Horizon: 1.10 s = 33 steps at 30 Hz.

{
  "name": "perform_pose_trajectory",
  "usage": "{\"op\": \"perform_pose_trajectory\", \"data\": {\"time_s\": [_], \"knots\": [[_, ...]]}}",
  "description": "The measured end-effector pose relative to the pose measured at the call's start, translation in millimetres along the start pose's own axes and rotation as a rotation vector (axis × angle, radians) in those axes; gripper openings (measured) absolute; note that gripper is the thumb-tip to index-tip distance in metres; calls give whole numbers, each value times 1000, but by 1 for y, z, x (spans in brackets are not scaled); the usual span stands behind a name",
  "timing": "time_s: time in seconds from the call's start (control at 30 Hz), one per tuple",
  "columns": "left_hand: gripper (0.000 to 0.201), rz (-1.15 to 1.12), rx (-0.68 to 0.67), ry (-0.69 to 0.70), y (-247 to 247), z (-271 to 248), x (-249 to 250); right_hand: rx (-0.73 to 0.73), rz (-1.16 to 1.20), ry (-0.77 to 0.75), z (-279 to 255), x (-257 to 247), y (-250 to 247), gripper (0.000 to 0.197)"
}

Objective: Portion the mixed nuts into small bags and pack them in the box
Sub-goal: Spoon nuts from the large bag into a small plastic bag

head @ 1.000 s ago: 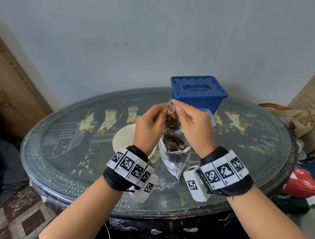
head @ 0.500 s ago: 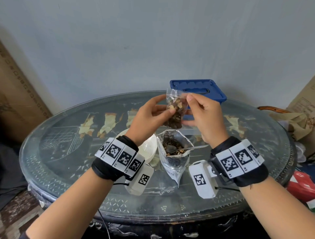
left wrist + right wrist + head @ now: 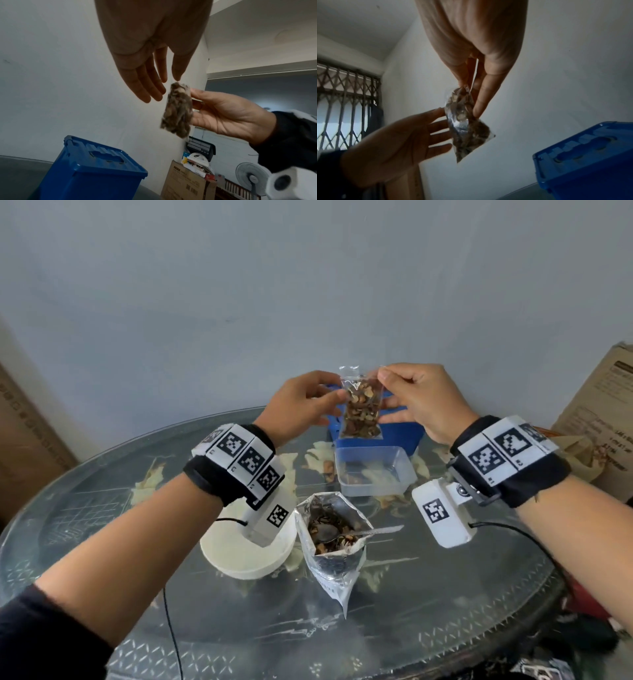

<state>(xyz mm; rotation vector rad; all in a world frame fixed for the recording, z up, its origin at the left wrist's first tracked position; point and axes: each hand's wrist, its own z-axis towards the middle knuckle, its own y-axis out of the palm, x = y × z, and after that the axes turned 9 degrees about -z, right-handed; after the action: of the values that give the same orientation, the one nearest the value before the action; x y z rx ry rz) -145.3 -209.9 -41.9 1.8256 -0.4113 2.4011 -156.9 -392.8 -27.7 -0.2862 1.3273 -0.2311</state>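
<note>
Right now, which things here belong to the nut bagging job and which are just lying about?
For the job:
small bag of nuts, pinched by the right hand, left hand beside it
big foil bag with spoon
clear tub
blue box

Lying about:
white bowl
cardboard box
fan

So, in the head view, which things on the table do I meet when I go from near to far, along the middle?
Foil pouch with the spoon in it → clear tub → blue box.
</note>
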Motion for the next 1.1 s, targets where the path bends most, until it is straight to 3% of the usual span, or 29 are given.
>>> {"op": "perform_pose_trajectory", "data": {"time_s": [0.1, 0.37, 0.5, 0.6, 0.73, 0.9, 1.1], "knots": [[7, 90, -22, -21, -2, 39, -8, -14, -37, 39, 25, 18, -4, 20], [8, 559, -266, -128, 3, 122, -76, 12, -146, 237, 85, 105, 8, 14], [12, 693, -376, -198, 7, 146, -115, 2, -378, 236, 104, 151, 20, 7], [16, 759, -432, -267, 10, 156, -141, 19, -444, 276, 112, 176, 29, 6], [19, 754, -441, -349, 13, 159, -172, 34, -305, 390, 109, 202, 45, 9], [22, 844, -440, -341, 17, 151, -191, 49, -191, 477, 112, 223, 58, 15], [27, 837, -421, -344, 16, 146, -195, 75, -202, 456, 113, 227, 62, 11]]}}
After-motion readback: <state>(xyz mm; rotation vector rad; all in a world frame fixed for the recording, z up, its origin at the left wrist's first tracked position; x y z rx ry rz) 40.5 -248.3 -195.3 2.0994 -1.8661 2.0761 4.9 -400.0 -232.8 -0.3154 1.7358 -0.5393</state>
